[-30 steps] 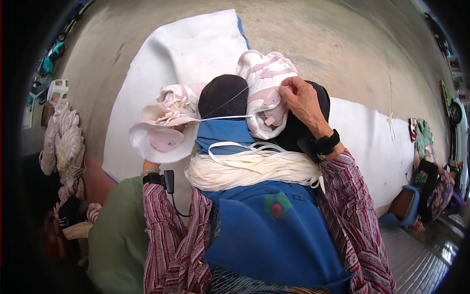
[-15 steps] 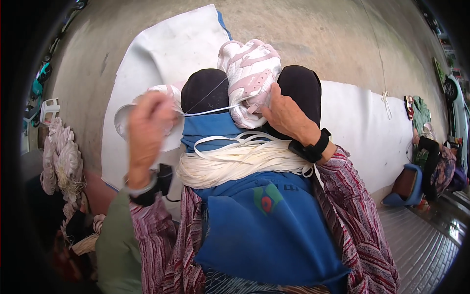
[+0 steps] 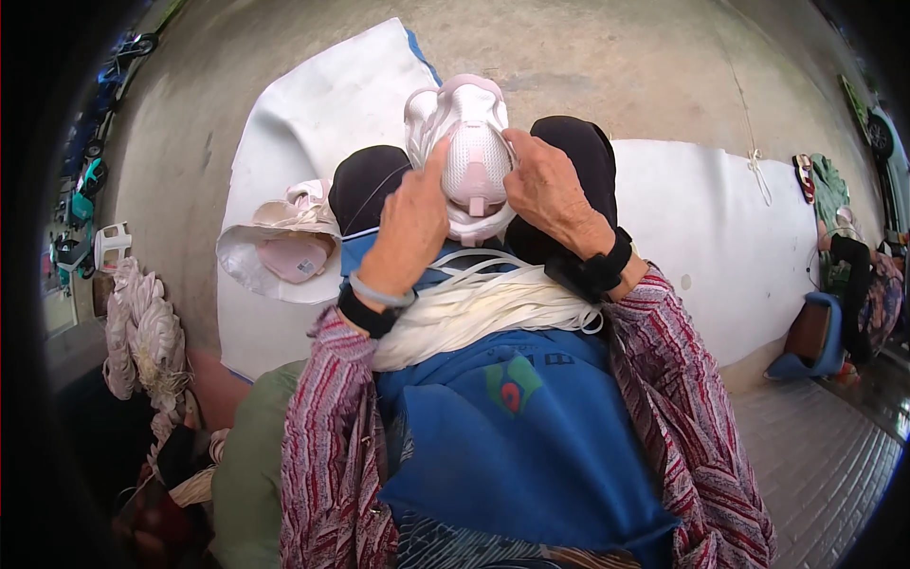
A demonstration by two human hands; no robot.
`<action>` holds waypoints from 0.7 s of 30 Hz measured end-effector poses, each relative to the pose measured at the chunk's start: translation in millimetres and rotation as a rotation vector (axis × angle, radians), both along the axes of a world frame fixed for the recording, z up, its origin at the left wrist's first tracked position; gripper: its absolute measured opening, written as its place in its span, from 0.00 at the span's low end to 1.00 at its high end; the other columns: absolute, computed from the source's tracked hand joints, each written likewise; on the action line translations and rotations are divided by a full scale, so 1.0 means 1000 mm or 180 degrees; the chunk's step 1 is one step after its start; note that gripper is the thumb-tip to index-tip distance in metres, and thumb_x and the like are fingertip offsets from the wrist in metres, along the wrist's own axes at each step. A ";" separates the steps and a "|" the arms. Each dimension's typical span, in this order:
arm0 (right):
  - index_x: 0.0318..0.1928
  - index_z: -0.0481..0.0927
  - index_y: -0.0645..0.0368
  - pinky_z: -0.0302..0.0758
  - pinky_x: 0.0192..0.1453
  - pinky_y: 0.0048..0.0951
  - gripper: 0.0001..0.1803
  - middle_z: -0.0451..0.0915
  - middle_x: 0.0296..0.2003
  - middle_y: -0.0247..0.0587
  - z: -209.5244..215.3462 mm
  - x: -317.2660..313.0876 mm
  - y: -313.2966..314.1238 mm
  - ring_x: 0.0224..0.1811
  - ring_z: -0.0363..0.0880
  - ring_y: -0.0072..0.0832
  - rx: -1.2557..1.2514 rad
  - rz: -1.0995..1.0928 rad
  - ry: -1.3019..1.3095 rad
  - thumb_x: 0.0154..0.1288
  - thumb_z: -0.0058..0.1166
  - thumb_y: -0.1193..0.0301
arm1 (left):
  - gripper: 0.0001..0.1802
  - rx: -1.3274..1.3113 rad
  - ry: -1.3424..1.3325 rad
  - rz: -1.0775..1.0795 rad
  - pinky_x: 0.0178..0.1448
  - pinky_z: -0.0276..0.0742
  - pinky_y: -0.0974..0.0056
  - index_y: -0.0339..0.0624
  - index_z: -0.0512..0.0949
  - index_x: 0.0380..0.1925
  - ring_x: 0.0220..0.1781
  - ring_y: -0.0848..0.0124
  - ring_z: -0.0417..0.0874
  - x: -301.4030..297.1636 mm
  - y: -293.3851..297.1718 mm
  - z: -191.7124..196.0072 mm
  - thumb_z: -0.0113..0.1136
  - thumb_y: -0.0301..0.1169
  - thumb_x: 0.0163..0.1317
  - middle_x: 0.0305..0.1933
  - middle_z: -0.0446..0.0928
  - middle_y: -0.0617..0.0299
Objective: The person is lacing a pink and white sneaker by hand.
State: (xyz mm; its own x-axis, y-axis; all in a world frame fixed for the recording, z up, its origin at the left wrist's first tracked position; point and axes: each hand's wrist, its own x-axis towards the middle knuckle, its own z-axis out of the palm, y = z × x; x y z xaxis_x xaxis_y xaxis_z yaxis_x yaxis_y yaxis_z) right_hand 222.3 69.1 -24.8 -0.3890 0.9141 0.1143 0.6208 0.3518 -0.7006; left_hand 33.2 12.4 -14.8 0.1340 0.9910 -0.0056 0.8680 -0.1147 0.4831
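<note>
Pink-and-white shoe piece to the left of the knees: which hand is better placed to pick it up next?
Left hand, it seems: it is nearer to the shoe piece, while the right hand is on the far side of the shoe upper.

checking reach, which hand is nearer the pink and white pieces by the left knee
Left. The left hand is right of the pieces; the right hand farther, across the shoe.

Nothing fully legible. Blue apron (image 3: pixel 531 446): dark lettering (image 3: pixel 546 359) near the top, too small to make out, green-and-red emblem (image 3: pixel 512 387) just below it. Pink insole (image 3: pixel 282 257) at left: small grey mark (image 3: pixel 306 266), unreadable.
</note>
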 end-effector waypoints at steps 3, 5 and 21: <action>0.53 0.73 0.68 0.76 0.45 0.45 0.22 0.78 0.35 0.59 0.008 -0.006 0.002 0.38 0.78 0.54 0.0130 0.0169 -0.0282 0.54 0.48 0.80 | 0.36 0.0157 -0.0234 0.0201 0.41 0.77 0.43 0.44 0.55 0.70 0.36 0.39 0.79 0.001 -0.014 -0.010 0.50 0.22 0.60 0.35 0.75 0.37; 0.52 0.73 0.67 0.76 0.43 0.44 0.21 0.77 0.34 0.57 0.005 -0.009 -0.001 0.37 0.78 0.52 0.0105 0.0287 -0.0453 0.55 0.49 0.79 | 0.37 0.0186 0.0023 -0.0058 0.41 0.77 0.44 0.43 0.54 0.71 0.35 0.40 0.80 0.001 -0.015 -0.010 0.50 0.22 0.60 0.35 0.75 0.38; 0.56 0.72 0.62 0.77 0.40 0.35 0.26 0.78 0.34 0.47 -0.008 0.023 0.000 0.34 0.79 0.39 0.0086 0.0436 -0.0062 0.59 0.61 0.66 | 0.41 -0.0379 0.0805 -0.0325 0.39 0.78 0.49 0.43 0.50 0.72 0.38 0.44 0.80 0.008 -0.006 -0.002 0.58 0.28 0.62 0.44 0.75 0.41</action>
State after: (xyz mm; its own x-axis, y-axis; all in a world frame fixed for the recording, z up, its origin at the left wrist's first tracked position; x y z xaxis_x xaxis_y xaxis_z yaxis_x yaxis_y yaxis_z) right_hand 245.0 68.8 -32.8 -0.5124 0.8489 0.1295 0.5790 0.4529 -0.6779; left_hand 41.4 6.8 -17.0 0.2125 0.9628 -0.1670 0.9495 -0.1631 0.2682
